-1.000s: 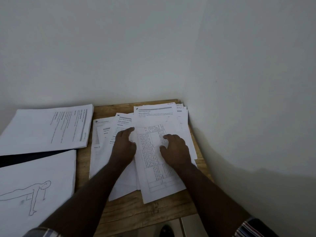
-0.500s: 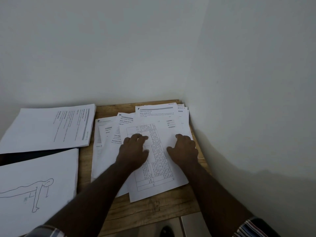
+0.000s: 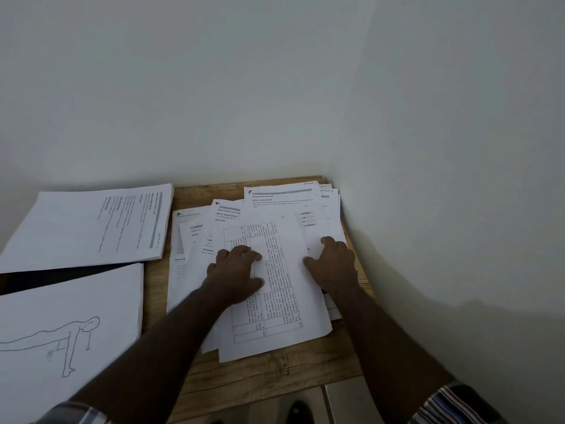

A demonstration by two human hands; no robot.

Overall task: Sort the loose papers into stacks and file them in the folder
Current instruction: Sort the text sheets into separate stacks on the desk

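The white sheet with the line-drawn push-up figure (image 3: 61, 338) was cut off by the left edge, while the fanned printed pages (image 3: 195, 240) beneath the table-printed sheet (image 3: 275, 286) carried unreadably small text.

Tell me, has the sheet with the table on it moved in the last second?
Yes. The table sheet has slid left under both hands, away from the right wall and over the papers beside it, and turned a little clockwise.

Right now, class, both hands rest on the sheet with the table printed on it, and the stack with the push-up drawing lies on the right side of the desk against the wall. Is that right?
Not quite. The head view shows the stack with the push-up drawing on the left side, at the near edge. The rest stands: the left hand and right hand both rest on the sheet with the table.
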